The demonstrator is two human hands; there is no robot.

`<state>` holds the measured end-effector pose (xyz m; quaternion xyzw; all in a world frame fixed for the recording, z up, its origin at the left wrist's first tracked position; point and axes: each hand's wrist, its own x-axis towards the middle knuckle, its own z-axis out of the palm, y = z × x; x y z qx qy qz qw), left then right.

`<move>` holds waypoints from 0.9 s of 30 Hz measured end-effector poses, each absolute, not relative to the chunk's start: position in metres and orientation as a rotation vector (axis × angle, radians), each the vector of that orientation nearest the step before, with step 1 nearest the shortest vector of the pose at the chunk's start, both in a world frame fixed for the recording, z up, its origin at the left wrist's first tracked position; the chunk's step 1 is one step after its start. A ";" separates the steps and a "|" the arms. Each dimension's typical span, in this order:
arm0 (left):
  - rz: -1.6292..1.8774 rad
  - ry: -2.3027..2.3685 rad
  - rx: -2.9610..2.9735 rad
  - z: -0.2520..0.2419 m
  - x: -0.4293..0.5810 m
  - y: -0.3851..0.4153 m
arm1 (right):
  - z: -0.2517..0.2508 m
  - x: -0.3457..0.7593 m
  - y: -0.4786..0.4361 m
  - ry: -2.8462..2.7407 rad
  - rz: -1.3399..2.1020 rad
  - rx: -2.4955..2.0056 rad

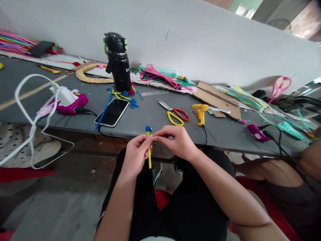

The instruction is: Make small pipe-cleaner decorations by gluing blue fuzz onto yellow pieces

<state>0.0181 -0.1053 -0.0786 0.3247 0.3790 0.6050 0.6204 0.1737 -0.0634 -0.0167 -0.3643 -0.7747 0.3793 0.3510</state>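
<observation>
Between the thumb and fingers of my left hand (137, 150) is a pipe-cleaner flower (149, 157), with a yellow stem pointing down and a small blue head on top. My right hand (175, 140) is closed in a pinch, its fingertips against my left fingertips beside the stem; whatever they pinch is too small to make out. Both hands are just in front of the table edge, over my lap. Beyond them lie scissors (173, 112) with red and yellow handles. A phone (112, 112) with a blue pipe cleaner (104, 110) across it lies to the left.
A yellow glue gun (200, 113) stands right of the scissors. Behind the phone are a black bottle (121, 72) and blue and yellow scraps (133, 103). Pink pipe cleaners (159, 76) and cardboard (218, 100) lie along the wall. White cable (31, 134) loops at left; another person sits at right.
</observation>
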 end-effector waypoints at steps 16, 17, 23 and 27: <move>1.463 0.833 0.817 -0.080 0.018 -0.109 | -0.020 0.169 -0.061 -1.702 1.620 -0.934; 1.464 0.824 0.813 -0.080 0.017 -0.109 | -0.020 0.169 -0.060 -1.698 1.637 -0.935; 1.438 0.762 0.769 -0.078 0.014 -0.109 | -0.021 0.171 -0.058 -1.709 1.622 -0.944; 1.373 0.772 0.763 -0.078 0.011 -0.108 | -0.016 0.175 -0.057 -1.797 1.518 -0.937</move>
